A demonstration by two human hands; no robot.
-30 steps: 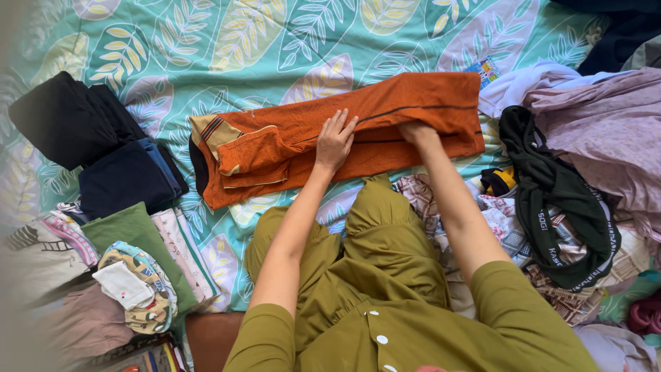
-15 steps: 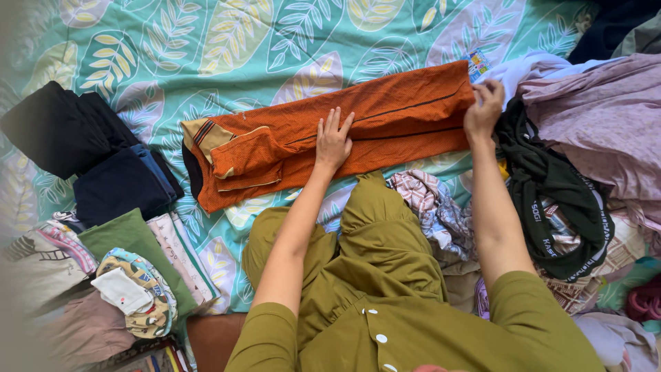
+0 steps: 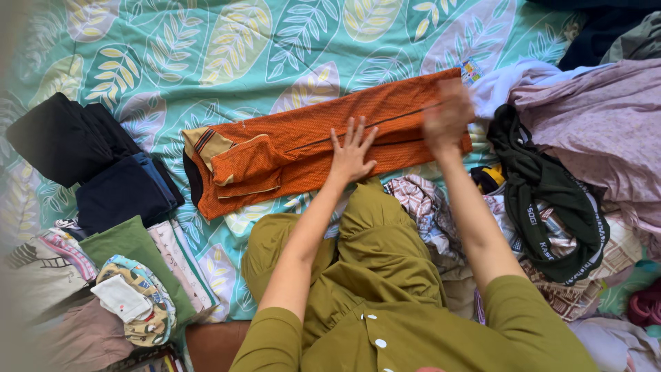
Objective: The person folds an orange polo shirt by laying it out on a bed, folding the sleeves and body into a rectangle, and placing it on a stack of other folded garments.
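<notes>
Head view, orange shirt point(image 3: 296, 148) lengthwise left-right, collar left

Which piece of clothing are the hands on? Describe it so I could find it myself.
On the leaf-patterned teal bedsheet, look at the middle, just beyond the person's knees. The long folded orange shirt lies there under the left hand; it alone is orange, with a striped collar.

1. Bare bedsheet point(image 3: 227, 55) beyond the orange shirt point(image 3: 303, 145) gives open passage.
2. Folded dark clothes point(image 3: 89, 165) crowd the left edge.
3. A loose laundry heap point(image 3: 585, 124) blocks the right, touching the shirt's end.
</notes>
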